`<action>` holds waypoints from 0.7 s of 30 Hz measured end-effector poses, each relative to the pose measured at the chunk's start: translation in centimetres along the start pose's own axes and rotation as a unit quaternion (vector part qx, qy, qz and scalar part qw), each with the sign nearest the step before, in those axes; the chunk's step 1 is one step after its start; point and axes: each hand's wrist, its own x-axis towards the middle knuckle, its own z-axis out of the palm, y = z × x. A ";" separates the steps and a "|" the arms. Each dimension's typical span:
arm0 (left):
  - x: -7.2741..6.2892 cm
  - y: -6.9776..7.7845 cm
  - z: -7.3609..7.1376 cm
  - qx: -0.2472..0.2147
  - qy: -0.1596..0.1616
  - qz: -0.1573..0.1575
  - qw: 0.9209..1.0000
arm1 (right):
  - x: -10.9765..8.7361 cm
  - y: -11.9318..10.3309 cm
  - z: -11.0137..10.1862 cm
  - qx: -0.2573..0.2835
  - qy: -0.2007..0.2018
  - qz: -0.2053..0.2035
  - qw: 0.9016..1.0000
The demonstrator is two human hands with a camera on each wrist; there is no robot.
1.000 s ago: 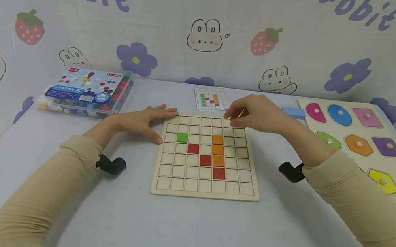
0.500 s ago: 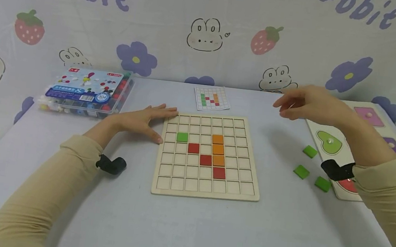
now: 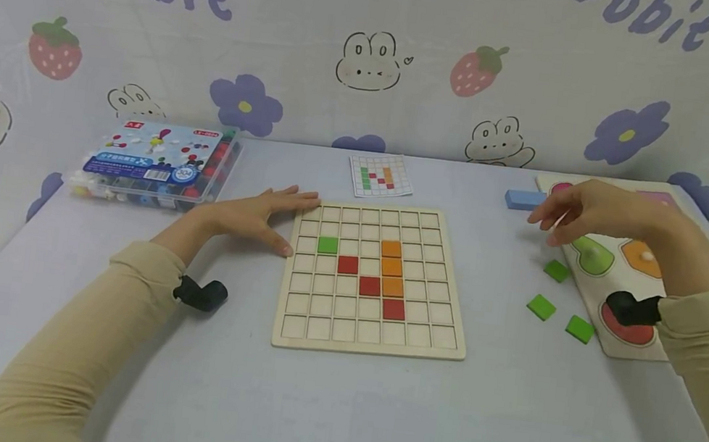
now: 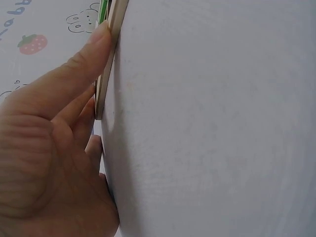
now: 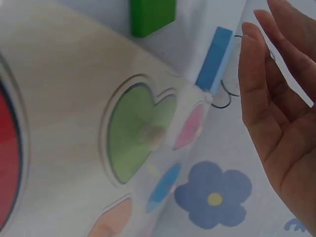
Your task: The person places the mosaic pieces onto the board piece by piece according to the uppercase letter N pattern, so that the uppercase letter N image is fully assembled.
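A square wooden grid board (image 3: 303, 327) lies in the middle of the table. One green tile (image 3: 327, 246) sits in it, with several red (image 3: 370, 286) and orange tiles (image 3: 391, 267). My left hand (image 3: 248, 218) rests against the board's left edge, thumb and fingers spread; the left wrist view shows the thumb on the rim. To the right, my right hand (image 3: 598, 214) hovers with bent fingers, nothing visible between them. Three loose green tiles (image 3: 541, 307) lie on the table below it. In the right wrist view one green tile (image 5: 153, 17) appears near the shape board.
A shape puzzle board (image 3: 602, 296) with knobbed pieces lies at right, partly under my right arm. A blue block (image 3: 523, 200) is behind the tiles. At the back stands a printed pattern card (image 3: 379, 176); a clear plastic box (image 3: 157, 162) is back left.
My right hand has left the board's top edge, swung right and come down toward the loose green tiles. The left hand and the tiles on the board look the same.
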 end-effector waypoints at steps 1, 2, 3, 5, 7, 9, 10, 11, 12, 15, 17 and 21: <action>0.0 0.0 0.0 -0.001 0.001 -0.001 1.000 | 0.0 0.3 0.1 0.004 -0.009 0.001 1.000; 0.0 0.1 0.0 0.000 0.001 -0.002 1.000 | 0.1 0.5 0.2 0.010 -0.020 0.002 1.000; 0.0 0.1 0.0 0.002 0.000 -0.001 1.000 | 0.2 0.7 0.4 0.016 -0.033 0.002 0.999; 0.0 0.1 0.0 0.002 0.000 -0.001 1.000 | 0.3 1.1 0.6 0.033 -0.059 -0.002 0.998; -0.1 0.2 -0.1 0.002 0.001 -0.002 1.000 | 0.4 1.5 0.8 0.043 -0.081 -0.005 0.996; -0.1 0.2 -0.1 0.000 0.001 -0.003 1.000 | 0.4 1.7 1.0 0.054 -0.100 -0.011 0.993; -0.1 0.3 -0.1 0.000 0.001 -0.004 1.000 | 0.4 1.8 1.0 0.058 -0.106 -0.014 0.993; -0.1 0.3 -0.1 -0.002 0.001 -0.005 1.000 | 0.5 1.9 1.1 0.059 -0.110 -0.018 0.992; -0.1 0.3 -0.1 -0.003 0.001 -0.006 1.000 | 0.5 1.9 1.2 0.059 -0.112 -0.020 0.992; -0.1 0.3 -0.1 -0.003 0.000 -0.005 1.000 | 0.5 1.9 1.3 0.060 -0.115 -0.020 0.991; 0.0 0.2 -0.1 -0.003 0.000 -0.004 1.000 | 0.5 1.9 1.5 0.052 -0.113 -0.018 0.992; 0.1 0.1 -0.1 -0.001 0.001 -0.002 1.000 | 0.5 1.6 1.8 0.031 -0.113 -0.008 0.993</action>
